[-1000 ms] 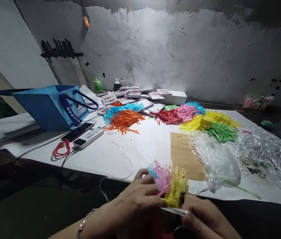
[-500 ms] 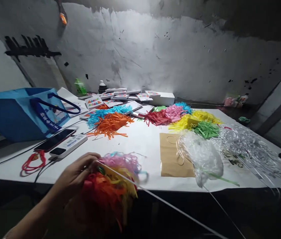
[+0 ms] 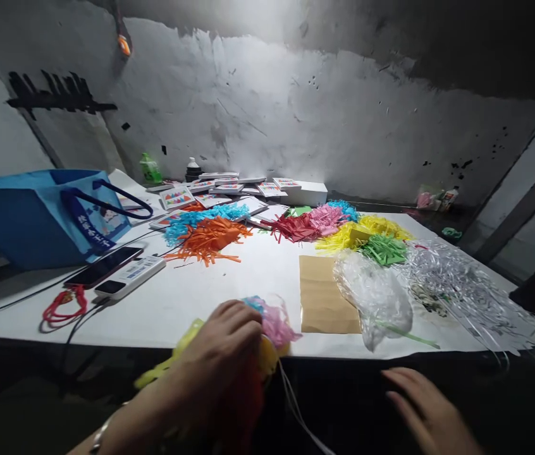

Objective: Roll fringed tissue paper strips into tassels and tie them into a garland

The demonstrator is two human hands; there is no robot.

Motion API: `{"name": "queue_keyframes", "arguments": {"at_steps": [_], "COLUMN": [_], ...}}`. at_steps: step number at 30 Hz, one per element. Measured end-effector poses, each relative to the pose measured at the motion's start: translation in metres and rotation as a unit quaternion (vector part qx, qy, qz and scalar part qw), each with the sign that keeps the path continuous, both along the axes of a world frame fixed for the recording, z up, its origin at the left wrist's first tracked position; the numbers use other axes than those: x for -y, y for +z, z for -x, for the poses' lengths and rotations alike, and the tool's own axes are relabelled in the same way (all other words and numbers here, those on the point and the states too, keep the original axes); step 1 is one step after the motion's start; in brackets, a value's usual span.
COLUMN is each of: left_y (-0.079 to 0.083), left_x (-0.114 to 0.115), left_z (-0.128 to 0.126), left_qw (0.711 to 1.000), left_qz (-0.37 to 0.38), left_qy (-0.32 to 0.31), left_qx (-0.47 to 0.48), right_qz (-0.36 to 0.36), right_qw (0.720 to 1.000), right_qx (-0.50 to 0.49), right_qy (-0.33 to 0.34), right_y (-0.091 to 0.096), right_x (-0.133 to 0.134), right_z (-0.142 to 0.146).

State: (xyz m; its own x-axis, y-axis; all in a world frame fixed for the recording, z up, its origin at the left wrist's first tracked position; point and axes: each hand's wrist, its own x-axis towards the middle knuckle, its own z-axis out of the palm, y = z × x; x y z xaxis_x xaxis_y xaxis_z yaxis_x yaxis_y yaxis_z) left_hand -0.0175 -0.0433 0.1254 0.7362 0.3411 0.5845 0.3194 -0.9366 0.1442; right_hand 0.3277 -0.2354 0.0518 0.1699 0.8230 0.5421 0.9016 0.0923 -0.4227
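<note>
My left hand (image 3: pixel 229 332) is closed around a bundle of paper tassels (image 3: pixel 277 325) at the table's front edge. Pink and blue strips stick out above the fingers; yellow shows on both sides, and red-orange hangs below in shadow. The gripped part is hidden under my hand. White string (image 3: pixel 291 398) trails down from the bundle toward the lower right. Off to the right, my right hand (image 3: pixel 431 411) is in the dark before the table, empty, its fingers stretched and apart. Nearest to it on the table is a crumpled clear plastic bag (image 3: pixel 376 297).
Brown cardboard (image 3: pixel 324 297) lies partly under the bag, beside a tangle of silvery-white strips (image 3: pixel 457 291). Behind are orange (image 3: pixel 215 237), red (image 3: pixel 296 226), yellow (image 3: pixel 348 235) and green tassels (image 3: pixel 386 248). A blue bag (image 3: pixel 21 215), a phone (image 3: pixel 104 265) and a white device (image 3: pixel 132 277) are at left.
My left hand has moved right and down with the tassel bundle and now covers more of it. The string has gone from taut to slack. My right hand has come into view.
</note>
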Motion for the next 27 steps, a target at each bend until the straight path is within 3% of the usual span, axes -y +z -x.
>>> {"name": "queue_keyframes", "arguments": {"at_steps": [3, 5, 7, 9, 13, 15, 19, 24, 27], "left_y": [-0.003, -0.008, -0.014, -0.021, -0.043, -0.054, -0.062, -0.044, -0.036], "left_x": [0.016, 0.021, 0.023, 0.021, 0.015, 0.012, 0.013, 0.019, 0.019], "left_z": [-0.020, -0.025, -0.025, -0.024, -0.025, -0.027, -0.032, -0.033, -0.027], "left_qw": [0.999, 0.999, 0.999, 0.999, 0.995, 0.994, 0.994, 0.982, 0.971], "left_qz": [-0.001, -0.014, -0.024, -0.023, 0.010, 0.025, 0.028, 0.080, 0.077], "left_qy": [-0.039, -0.044, -0.040, -0.041, -0.086, -0.099, -0.083, -0.142, -0.195], "left_qx": [-0.004, 0.005, 0.015, 0.027, 0.043, 0.051, 0.070, 0.100, 0.112], "right_qz": [0.002, 0.002, 0.012, 0.044, 0.131, 0.131, 0.072, -0.017, 0.029], "right_qw": [0.987, 0.981, 0.976, 0.961, 0.904, 0.901, 0.935, 0.962, 0.970], "right_qx": [-0.016, -0.025, -0.051, -0.124, -0.301, -0.326, -0.296, -0.175, -0.063], "right_qy": [0.160, 0.193, 0.212, 0.241, 0.272, 0.254, 0.183, 0.209, 0.232], "right_y": [0.017, 0.026, 0.029, 0.029, 0.025, 0.021, 0.011, -0.006, -0.015], "right_x": [-0.048, -0.072, -0.083, -0.086, -0.078, -0.074, -0.066, -0.065, -0.069], "right_z": [0.086, 0.125, 0.143, 0.145, 0.134, 0.131, 0.134, 0.137, 0.130]}}
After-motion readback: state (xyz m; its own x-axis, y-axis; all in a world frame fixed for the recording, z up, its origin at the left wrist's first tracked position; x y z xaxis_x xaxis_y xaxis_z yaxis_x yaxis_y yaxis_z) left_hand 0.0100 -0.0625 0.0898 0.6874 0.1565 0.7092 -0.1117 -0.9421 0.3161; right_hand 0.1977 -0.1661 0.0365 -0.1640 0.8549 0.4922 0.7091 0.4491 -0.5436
